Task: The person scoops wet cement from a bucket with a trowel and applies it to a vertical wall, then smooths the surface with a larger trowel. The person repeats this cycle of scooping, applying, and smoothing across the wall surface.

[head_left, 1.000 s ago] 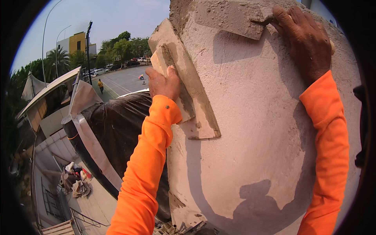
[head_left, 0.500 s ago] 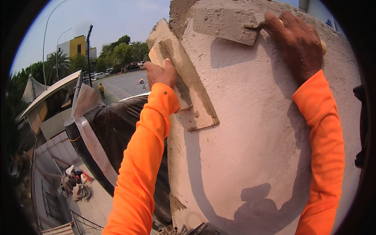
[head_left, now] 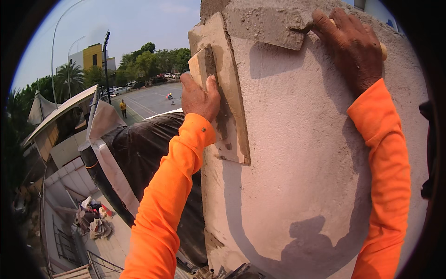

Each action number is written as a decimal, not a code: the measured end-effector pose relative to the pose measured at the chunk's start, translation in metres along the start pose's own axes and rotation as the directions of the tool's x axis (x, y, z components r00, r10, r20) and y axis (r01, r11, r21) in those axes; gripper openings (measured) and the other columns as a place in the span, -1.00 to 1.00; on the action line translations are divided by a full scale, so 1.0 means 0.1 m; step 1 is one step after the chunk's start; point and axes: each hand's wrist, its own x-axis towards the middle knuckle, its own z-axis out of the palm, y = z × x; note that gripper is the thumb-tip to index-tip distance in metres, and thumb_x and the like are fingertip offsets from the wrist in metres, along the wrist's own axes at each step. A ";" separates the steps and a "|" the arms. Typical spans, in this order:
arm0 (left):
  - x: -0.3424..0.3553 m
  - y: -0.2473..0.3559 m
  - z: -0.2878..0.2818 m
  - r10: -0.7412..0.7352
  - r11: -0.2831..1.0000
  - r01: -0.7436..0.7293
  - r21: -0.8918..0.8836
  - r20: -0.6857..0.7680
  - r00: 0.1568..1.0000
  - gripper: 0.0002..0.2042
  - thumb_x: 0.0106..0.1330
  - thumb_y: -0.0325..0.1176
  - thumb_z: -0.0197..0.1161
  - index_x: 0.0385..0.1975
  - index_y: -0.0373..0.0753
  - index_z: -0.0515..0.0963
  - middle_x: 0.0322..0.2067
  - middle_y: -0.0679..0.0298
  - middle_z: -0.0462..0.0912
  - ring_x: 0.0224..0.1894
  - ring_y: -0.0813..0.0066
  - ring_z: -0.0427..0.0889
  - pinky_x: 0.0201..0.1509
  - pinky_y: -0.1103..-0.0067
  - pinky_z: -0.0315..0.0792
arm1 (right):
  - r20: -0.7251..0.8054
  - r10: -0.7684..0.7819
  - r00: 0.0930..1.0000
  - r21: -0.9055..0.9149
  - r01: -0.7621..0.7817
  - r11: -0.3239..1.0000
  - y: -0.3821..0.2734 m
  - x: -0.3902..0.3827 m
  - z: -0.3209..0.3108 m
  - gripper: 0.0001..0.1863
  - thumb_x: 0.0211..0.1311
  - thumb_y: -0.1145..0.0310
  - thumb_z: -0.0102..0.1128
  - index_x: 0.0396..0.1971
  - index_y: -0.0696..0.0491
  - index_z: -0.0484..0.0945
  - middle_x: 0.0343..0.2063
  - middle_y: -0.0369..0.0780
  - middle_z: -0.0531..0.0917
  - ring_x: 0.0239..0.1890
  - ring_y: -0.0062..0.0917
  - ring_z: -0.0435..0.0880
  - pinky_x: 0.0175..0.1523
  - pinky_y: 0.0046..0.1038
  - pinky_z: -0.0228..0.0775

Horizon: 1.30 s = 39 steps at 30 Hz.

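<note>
A: So what's being gripped?
B: Fingers (head_left: 187, 81) of the left hand (head_left: 200, 98) are curled snugly round a float (head_left: 227, 83) handle; a trowel's (head_left: 267, 28) handle is wrapped by the right hand (head_left: 351, 49).
A: Held where?
B: Float's held over the wall's (head_left: 292, 149) left edge, trowel's held near its top.

I Gripped High on Both Sides

My left hand (head_left: 200, 96) was curled, thumb (head_left: 212, 83) upward. My right hand (head_left: 350, 46), its back toward me, was closed higher up. My left forearm (head_left: 160, 200) slanted inward; my right forearm (head_left: 383, 162) stood nearly upright.
</note>
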 end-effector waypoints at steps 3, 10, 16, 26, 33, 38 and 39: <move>0.90 0.36 0.06 0.072 0.993 -0.068 0.101 -0.035 0.997 -0.42 0.34 -0.01 0.29 0.02 -0.43 0.26 -0.05 -0.27 0.62 0.02 -0.29 0.66 0.14 0.08 0.52 | -0.005 -0.008 1.000 0.010 0.008 1.000 -0.01 -0.01 0.03 -0.67 0.41 0.23 0.23 0.14 -0.23 0.57 -0.12 -0.32 0.72 -0.14 -0.44 0.77 -0.05 -0.38 0.68; 0.26 -0.23 0.00 0.116 0.993 -0.118 0.007 0.158 0.981 -0.51 0.42 -0.12 0.25 -0.02 -0.35 0.15 -0.20 -0.35 0.63 -0.14 -0.36 0.68 -0.05 0.07 0.57 | -0.016 -0.016 1.000 0.024 0.017 1.000 0.00 -0.07 0.10 -0.64 0.41 0.22 0.24 0.17 -0.23 0.57 -0.10 -0.32 0.72 -0.12 -0.43 0.77 -0.04 -0.39 0.69; -2.28 -1.38 -0.41 -0.072 0.996 0.083 -0.020 0.339 0.938 -0.55 0.41 -0.25 0.28 0.00 -0.38 0.18 -0.29 -0.30 0.59 -0.25 -0.36 0.61 -0.17 0.06 0.47 | -0.012 -0.028 1.000 0.042 0.028 0.999 0.07 -0.02 0.08 -0.62 0.40 0.22 0.25 0.19 -0.24 0.56 -0.08 -0.33 0.73 -0.11 -0.43 0.78 -0.03 -0.39 0.69; -1.78 -1.22 -0.24 0.048 0.999 -0.049 0.014 0.096 0.994 -0.49 0.44 -0.17 0.25 0.19 -0.37 0.26 -0.08 -0.19 0.58 -0.06 -0.24 0.60 0.01 0.14 0.48 | -0.010 -0.111 0.994 0.010 0.111 0.994 0.23 -0.07 0.18 -0.58 0.40 0.22 0.27 0.23 -0.25 0.56 -0.05 -0.33 0.74 -0.09 -0.42 0.79 -0.01 -0.41 0.69; -1.38 -0.70 -0.07 0.201 0.978 -0.205 0.034 0.106 0.974 -0.43 0.31 -0.16 0.42 0.15 -0.35 0.34 -0.11 -0.17 0.53 -0.15 -0.20 0.59 -0.10 0.18 0.51 | 0.135 -0.008 0.991 0.259 -0.027 0.966 0.30 -0.23 0.49 -0.59 0.49 0.42 0.13 0.29 0.01 0.49 0.04 -0.12 0.70 0.06 -0.35 0.74 0.15 -0.40 0.63; -2.94 -1.22 -0.59 0.200 0.978 -0.183 -0.101 0.197 0.960 -0.38 0.22 -0.08 0.50 0.14 -0.32 0.40 -0.14 -0.09 0.53 -0.17 -0.12 0.59 -0.14 0.21 0.53 | 0.250 0.076 0.965 0.698 -0.234 0.677 0.37 -0.36 0.65 -0.53 0.54 0.58 0.00 0.39 0.16 0.34 0.17 -0.01 0.63 0.21 -0.38 0.64 0.37 -0.41 0.48; -2.98 -1.35 -0.69 0.102 0.986 -0.074 -0.152 0.188 0.977 -0.39 0.27 -0.07 0.47 0.17 -0.32 0.42 -0.11 -0.09 0.56 -0.10 -0.08 0.61 -0.05 0.27 0.53 | 0.263 0.072 0.962 0.684 -0.239 0.690 0.39 -0.35 0.65 -0.53 0.54 0.59 -0.01 0.39 0.16 0.34 0.18 -0.02 0.62 0.22 -0.39 0.63 0.39 -0.41 0.46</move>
